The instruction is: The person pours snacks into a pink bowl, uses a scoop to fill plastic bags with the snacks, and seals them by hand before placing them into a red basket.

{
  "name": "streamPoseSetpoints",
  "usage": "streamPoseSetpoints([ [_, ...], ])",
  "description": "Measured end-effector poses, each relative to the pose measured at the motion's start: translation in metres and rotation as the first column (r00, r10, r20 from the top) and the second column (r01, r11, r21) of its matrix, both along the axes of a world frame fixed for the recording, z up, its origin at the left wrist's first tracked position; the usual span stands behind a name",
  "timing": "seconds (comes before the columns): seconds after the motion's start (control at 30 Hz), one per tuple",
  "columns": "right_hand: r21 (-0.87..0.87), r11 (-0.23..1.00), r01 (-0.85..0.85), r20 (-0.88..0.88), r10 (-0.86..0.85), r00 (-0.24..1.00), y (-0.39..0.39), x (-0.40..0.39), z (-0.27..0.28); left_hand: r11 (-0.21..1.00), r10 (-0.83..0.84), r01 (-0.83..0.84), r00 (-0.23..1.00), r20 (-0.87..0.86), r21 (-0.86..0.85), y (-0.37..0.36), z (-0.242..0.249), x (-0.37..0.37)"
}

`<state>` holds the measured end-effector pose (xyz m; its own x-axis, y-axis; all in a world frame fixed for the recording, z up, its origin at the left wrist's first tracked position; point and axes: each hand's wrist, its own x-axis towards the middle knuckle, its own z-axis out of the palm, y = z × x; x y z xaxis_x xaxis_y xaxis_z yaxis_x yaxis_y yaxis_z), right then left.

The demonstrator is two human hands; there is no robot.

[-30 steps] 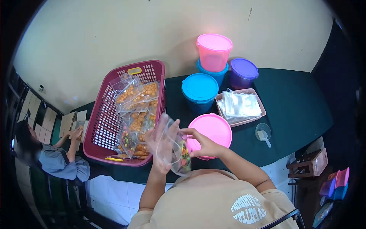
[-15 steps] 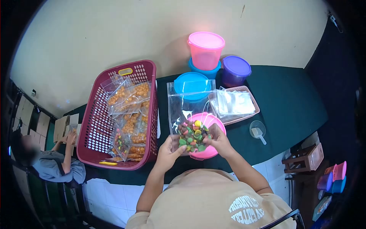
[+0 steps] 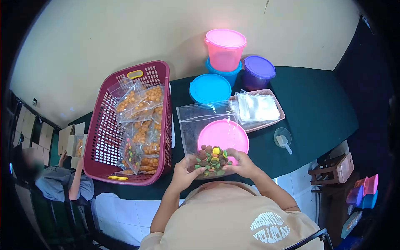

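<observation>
A clear plastic bag [image 3: 191, 118] lies slanted in front of my body, its lower end full of green, brown, yellow and orange snack pieces [image 3: 211, 161]. My left hand [image 3: 187, 173] is closed on the bag's lower left side, thumb on the front. Gripping the lower right side is my right hand [image 3: 241, 165], its fingers partly hidden behind the plastic. Beneath the bag stands a tub with a pink lid [image 3: 225, 134], partly seen through the film. The upper part of the bag is flat and holds no snacks.
At left, a maroon basket [image 3: 167, 121] holds several filled snack bags [image 3: 143, 133]. Behind are lidded tubs: blue [image 3: 210, 88], pink [image 3: 226, 48], purple [image 3: 259, 71]. At right are a tray of flat bags [image 3: 258, 109] and a cup with a scoop [image 3: 283, 139]. A co-worker [image 3: 62, 181] handles a cardboard box [image 3: 77, 141].
Both my hands have drawn the bag down toward my body, and more of the pink lid shows. The co-worker's hands have moved apart around the cardboard box.
</observation>
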<state>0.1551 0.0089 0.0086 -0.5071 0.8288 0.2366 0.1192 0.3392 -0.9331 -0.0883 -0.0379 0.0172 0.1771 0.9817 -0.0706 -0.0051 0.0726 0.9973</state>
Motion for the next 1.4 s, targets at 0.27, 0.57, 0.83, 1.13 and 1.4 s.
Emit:
streamPoseSetpoints([
  [0.27,-0.404,0.91,0.09,-0.152,-0.163,0.975,0.0,0.003,0.002,0.977,0.128,-0.116,0.99,-0.053,0.178,0.001,0.006,0.02],
  [0.57,-0.338,0.931,0.136,-0.316,-0.248,0.916,-0.008,-0.002,0.009,0.957,0.123,-0.072,0.978,-0.171,0.28,-0.001,0.024,0.018],
  [0.83,-0.336,0.923,0.187,-0.385,-0.316,0.867,-0.019,-0.01,0.041,0.895,0.213,-0.151,0.971,-0.104,0.42,-0.006,0.022,0.011],
  [1.13,-0.269,0.95,0.16,-0.358,-0.253,0.899,-0.023,-0.009,0.041,0.842,0.299,-0.308,0.95,0.092,0.442,-0.008,0.017,0.012],
  [1.4,-0.222,0.956,0.194,-0.319,-0.259,0.912,-0.026,-0.006,0.041,0.792,0.371,-0.359,0.925,0.077,0.493,-0.011,0.022,0.015],
])
